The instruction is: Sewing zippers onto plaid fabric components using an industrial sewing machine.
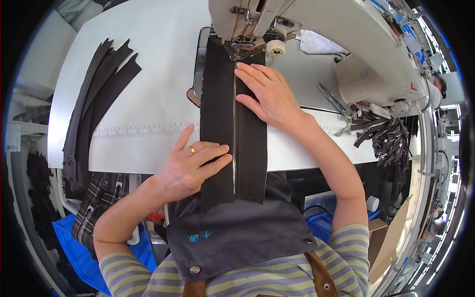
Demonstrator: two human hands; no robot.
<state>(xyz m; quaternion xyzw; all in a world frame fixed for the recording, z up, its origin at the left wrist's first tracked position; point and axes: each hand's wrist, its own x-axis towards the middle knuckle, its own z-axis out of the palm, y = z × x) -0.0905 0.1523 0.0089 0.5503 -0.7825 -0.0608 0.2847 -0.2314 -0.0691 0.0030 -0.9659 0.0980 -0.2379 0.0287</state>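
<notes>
A long dark fabric strip [215, 99] with a metal zipper [234, 123] down its middle runs from under the sewing machine's presser foot [234, 53] over the table's front edge. My right hand [264, 94] lies on it just below the foot, fingertips near the zipper, thumb stretched out. Lower down, my left hand [190, 166] rests fingertips on the strip left of the zipper, with a gold ring on one finger and the fingers apart. Neither hand is wrapped round anything.
Dark cut strips [94, 109] lie on the white table [158, 74] at left. Scissors [331, 99] and a pile of zipper pieces [383, 138] sit at right. Blue bins [86, 247], plaid cloth [99, 203] and cardboard [396, 227] are below. Another person [435, 91] is at far right.
</notes>
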